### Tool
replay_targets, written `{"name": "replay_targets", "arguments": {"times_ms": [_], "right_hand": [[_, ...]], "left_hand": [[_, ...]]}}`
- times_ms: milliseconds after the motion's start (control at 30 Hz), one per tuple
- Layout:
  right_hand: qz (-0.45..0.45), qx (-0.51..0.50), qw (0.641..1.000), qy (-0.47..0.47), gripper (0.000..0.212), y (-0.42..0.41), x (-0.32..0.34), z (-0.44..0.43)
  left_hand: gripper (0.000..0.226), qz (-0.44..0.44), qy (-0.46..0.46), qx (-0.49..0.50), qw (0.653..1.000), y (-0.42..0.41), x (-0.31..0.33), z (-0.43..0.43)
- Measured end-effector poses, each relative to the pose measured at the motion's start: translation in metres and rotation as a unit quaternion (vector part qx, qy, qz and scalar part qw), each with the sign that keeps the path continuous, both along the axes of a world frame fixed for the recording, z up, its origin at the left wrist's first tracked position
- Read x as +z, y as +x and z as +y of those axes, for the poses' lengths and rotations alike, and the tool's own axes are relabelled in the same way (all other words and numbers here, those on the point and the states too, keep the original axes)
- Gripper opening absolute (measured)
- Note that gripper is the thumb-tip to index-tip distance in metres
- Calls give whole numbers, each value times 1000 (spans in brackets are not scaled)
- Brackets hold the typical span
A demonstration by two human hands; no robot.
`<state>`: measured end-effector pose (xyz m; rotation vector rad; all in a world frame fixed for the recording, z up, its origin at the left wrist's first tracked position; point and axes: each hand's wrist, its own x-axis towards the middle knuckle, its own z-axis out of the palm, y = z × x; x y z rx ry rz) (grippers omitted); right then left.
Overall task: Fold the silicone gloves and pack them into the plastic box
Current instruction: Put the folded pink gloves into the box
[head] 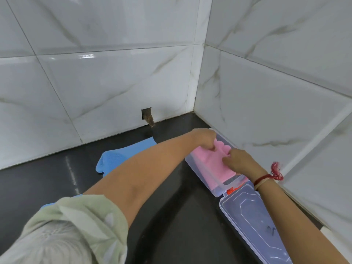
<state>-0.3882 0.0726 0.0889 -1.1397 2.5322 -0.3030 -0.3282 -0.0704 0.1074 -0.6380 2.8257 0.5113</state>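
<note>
Pink silicone glove [213,162] sits inside the clear plastic box [198,169], under and between both hands, finger end pointing away toward the wall corner. Left hand [204,138] reaches across from the left, fingers curled down and pinching the glove's far-left edge near the finger end. Right hand [239,161] comes in from the near right, fingers bent and closed on the glove's right edge, just beside the glove fingers. Both hands touch the glove, near each other with the glove's finger tips showing between them. Box rests on the dark countertop [167,206], right under the hands, close along the tiled wall on the right. Its clear lid [253,216] lies flipped open flat, on the near side of the right hand, below the right forearm, joined at an orange latch [233,189] just below the right wrist. Red thread band [266,177] with a tassel on the right wrist. Blue silicone glove [118,157] lies flat on the counter to the left of the left hand, partly hidden behind the left forearm, well apart from the box. Pale green sleeve [91,212] rolled up on the left arm, nearest the camera.
</note>
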Motion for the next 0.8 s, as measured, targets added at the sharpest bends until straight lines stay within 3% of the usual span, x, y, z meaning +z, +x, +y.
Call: {"name": "replay_targets", "arguments": {"times_ms": [133,300,367,467,533,600,633,700,767,800], "right_hand": [[33,12,999,40,27,2,-15,-5],[143,19,989,36,8,5,-18,-2],[210,19,977,25,8,10,-14,1],[279,0,960,7,26,23,4,7],[298,-7,951,-84,37,35,22,13],[255,1,939,-230,30,54,41,17],[217,9,932,-291,24,66,47,20],[111,41,921,-372,17,97,55,22],[-28,75,913,-400,12,130,53,23],[-93,95,908,-397,8,144,48,24]], "left_hand": [[28,-71,7,17,997,2,-27,9],[25,-79,-192,-27,978,7,-25,25],[21,-22,-241,-48,969,13,-15,27],[26,185,-220,-15,958,40,0,20],[26,307,-207,51,927,76,7,12],[27,349,-229,133,899,121,1,-3],[33,315,-235,170,904,144,-7,-12],[65,157,-202,244,935,192,-32,-28],[100,3,-132,278,952,231,-58,-38],[105,-37,-108,275,955,242,-71,-40]]}}
